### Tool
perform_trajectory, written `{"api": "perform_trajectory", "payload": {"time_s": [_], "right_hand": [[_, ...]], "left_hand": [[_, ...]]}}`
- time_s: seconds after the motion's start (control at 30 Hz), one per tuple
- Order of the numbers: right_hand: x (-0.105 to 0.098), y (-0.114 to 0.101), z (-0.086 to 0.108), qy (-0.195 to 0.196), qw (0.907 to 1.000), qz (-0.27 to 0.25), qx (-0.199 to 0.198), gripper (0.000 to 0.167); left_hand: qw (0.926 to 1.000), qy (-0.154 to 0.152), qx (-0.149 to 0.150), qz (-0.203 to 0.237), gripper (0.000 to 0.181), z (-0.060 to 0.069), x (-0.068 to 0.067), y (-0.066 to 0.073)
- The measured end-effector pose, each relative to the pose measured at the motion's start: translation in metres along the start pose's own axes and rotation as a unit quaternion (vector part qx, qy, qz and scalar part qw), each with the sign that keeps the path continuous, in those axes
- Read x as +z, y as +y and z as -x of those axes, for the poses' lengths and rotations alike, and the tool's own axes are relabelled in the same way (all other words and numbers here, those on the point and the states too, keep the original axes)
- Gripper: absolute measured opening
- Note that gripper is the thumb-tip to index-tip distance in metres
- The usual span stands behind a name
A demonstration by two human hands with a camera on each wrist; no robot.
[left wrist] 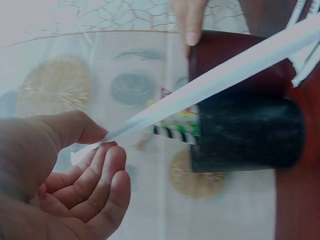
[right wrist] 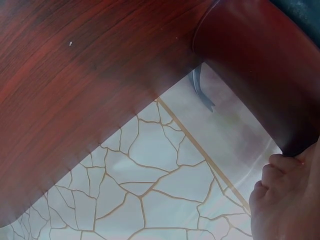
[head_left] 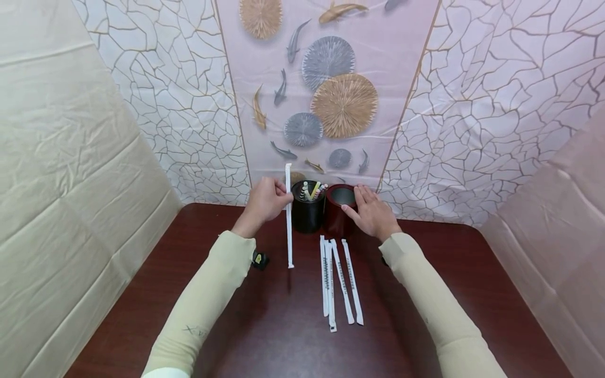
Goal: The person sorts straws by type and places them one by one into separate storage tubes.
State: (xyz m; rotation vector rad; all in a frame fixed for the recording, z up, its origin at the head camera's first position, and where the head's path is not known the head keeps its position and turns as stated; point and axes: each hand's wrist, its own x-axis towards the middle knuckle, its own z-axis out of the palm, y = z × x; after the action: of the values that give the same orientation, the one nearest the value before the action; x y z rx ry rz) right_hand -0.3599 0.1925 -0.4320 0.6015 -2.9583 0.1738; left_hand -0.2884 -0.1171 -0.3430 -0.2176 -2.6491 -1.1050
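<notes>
My left hand [head_left: 270,199] pinches a white paper-wrapped straw [head_left: 289,231] near its upper part, thumb against fingertips. The straw hangs upright above the table, just left of a black cup [head_left: 308,216] holding several colourful patterned straws [head_left: 312,190]. Beside that cup stands a dark red cup [head_left: 337,223] with a grey inside. My right hand [head_left: 375,214] holds the red cup at its right side, thumb at the front and fingers by the rim. In the right wrist view, the fingers [right wrist: 282,172] meet the cup's top edge; the thumb is hidden there.
Several more white wrapped straws [head_left: 341,283] lie on the dark red-brown table [head_left: 246,325] in front of the cups. A small black object [head_left: 259,260] sits near the left wrist. Patterned cloth [head_left: 326,105] hangs behind the table's back edge.
</notes>
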Motion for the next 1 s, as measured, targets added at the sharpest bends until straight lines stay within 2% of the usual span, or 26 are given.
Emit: {"api": "perform_trajectory", "payload": {"time_s": [0.2, 0.37, 0.6, 0.8, 1.0], "right_hand": [[0.002, 0.0, 0.0, 0.0, 1.0, -0.003, 0.003, 0.088], [0.002, 0.0, 0.0, 0.001, 1.0, -0.001, 0.003, 0.088], [0.002, 0.001, -0.001, 0.001, 1.0, -0.002, 0.004, 0.088], [0.003, 0.001, -0.001, 0.003, 1.0, 0.001, 0.005, 0.088], [0.001, 0.0, -0.001, -0.004, 1.0, 0.003, 0.008, 0.088]], "left_hand": [[0.9972, 0.057, 0.042, 0.025, 0.008, -0.007, -0.011, 0.023], [0.9937, 0.092, 0.053, 0.036, 0.01, -0.014, -0.017, 0.041], [0.9843, 0.139, 0.092, 0.059, 0.01, -0.022, -0.024, 0.066], [0.9744, 0.166, 0.131, 0.075, 0.01, -0.025, -0.022, 0.085], [0.9695, 0.172, 0.153, 0.085, 0.01, -0.028, -0.014, 0.092]]}}
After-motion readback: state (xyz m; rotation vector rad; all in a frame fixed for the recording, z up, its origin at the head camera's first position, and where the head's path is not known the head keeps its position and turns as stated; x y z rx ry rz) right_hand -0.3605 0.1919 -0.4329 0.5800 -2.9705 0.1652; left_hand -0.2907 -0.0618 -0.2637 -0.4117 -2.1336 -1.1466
